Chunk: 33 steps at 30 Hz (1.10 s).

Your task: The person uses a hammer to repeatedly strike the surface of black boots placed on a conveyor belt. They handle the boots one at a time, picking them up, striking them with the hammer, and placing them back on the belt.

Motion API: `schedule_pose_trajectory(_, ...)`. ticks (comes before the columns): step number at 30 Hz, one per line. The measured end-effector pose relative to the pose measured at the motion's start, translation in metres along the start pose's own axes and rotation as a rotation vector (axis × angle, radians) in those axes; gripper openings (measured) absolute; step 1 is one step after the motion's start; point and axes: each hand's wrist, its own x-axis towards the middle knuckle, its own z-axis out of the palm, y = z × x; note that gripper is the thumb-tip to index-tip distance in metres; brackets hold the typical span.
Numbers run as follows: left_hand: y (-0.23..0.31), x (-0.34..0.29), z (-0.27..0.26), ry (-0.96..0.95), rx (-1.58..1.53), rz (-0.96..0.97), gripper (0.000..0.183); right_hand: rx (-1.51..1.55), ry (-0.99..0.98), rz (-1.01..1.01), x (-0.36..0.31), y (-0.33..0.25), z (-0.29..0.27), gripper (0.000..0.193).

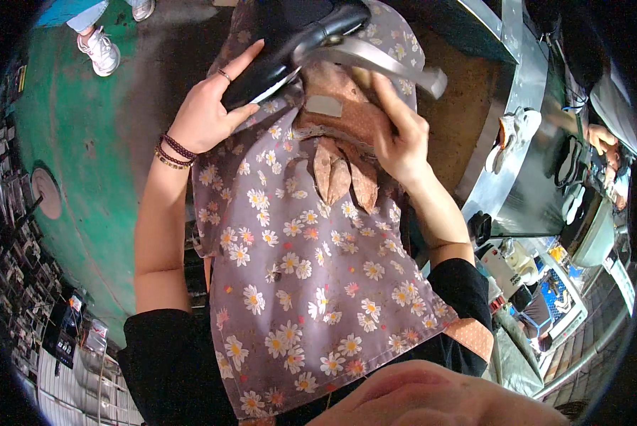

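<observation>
A glossy black shoe (pixel 272 67) lies across my lap at the top of the head view. My left hand (pixel 215 99) grips it from the left, with the index finger stretched over the upper and the thumb at the pale sole edge. In my right hand (pixel 400 124) is a metal hammer (pixel 375 58) with a long curved head. One end of that head meets the shoe's side; the flared end points right. My fingers hide the hammer's handle. Under both hands spreads a grey daisy-print apron (pixel 290 234) with a brown pocket (pixel 343 106) and a bow.
At the right runs a metal-edged bench (pixel 499 92) bearing a white sneaker (pixel 514 135) and other shoes. Another person's hand (pixel 602 138) is beyond it. Someone's white shoe (pixel 101 51) stands on the green floor (pixel 84 177) at upper left. Racks (pixel 20 248) line the far left.
</observation>
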Motion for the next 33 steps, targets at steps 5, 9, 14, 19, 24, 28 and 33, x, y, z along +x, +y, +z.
schedule_pose_trajectory(5,-0.001,0.001,0.002,0.028,-0.038,0.046,0.082,-0.064,0.356,-0.205,-0.012,0.013,0.018,0.057)
schedule_pose_trajectory(9,0.002,0.005,-0.004,0.006,0.052,0.055,0.082,-0.044,0.135,-0.044,-0.006,0.027,0.019,0.055)
schedule_pose_trajectory(14,-0.001,0.004,0.0,0.035,-0.02,0.074,0.081,0.086,0.443,-0.008,0.0,0.014,-0.002,0.048)
schedule_pose_trajectory(19,0.004,0.009,0.0,-0.049,0.003,-0.003,0.082,-0.136,0.131,-0.003,0.003,0.043,0.018,0.052)
schedule_pose_trajectory(24,0.005,0.005,-0.003,-0.069,-0.054,-0.072,0.083,-0.013,0.232,0.056,0.008,0.032,0.0,0.051)
schedule_pose_trajectory(28,0.001,0.007,-0.001,-0.052,-0.055,-0.027,0.081,0.004,0.53,0.008,0.007,0.026,0.003,0.049)
schedule_pose_trajectory(33,0.007,0.014,-0.008,-0.061,0.17,0.077,0.089,0.007,0.124,0.098,0.031,0.018,0.007,0.063)
